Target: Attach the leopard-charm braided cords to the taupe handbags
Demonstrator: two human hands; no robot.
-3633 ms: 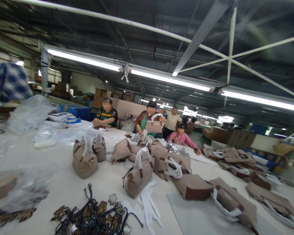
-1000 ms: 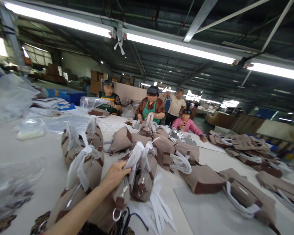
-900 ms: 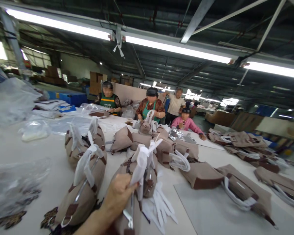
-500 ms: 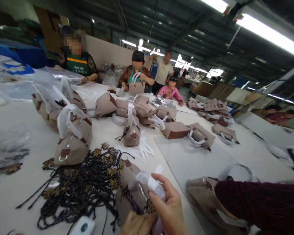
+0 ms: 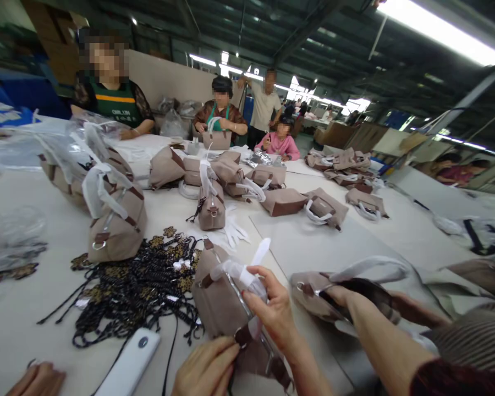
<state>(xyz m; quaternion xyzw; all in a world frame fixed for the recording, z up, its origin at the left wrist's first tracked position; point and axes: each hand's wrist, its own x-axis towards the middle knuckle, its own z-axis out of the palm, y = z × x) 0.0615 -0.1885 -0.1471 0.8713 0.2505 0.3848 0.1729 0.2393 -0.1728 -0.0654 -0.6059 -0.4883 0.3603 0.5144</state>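
Note:
A taupe handbag point(image 5: 218, 300) with brown leather trim stands on the table right in front of me. My right hand point(image 5: 272, 302) is closed around its handle point(image 5: 247, 278), which is wrapped in white film. Lower down, my left hand point(image 5: 208, 366) pinches at a small metal ring beside a brown leather tab point(image 5: 244, 334) on the same bag. Whatever else its fingertips hold is hidden, though a bit of dark cord shows beneath them. Left of the bag lies a heap of black braided cords with leopard-print flower charms point(image 5: 148, 294).
A white device point(image 5: 130, 363) lies at the front, near another person's hand point(image 5: 37, 379). On the right, a co-worker's arm point(image 5: 379, 335) reaches into another handbag point(image 5: 313, 297). More wrapped handbags point(image 5: 119, 228) stand across the table; several people work beyond.
The view has shifted, showing more of my bag. My left hand has come up to the leather tab, and the leopard-print charm seen there is out of sight. The co-worker's sleeve has drawn back.

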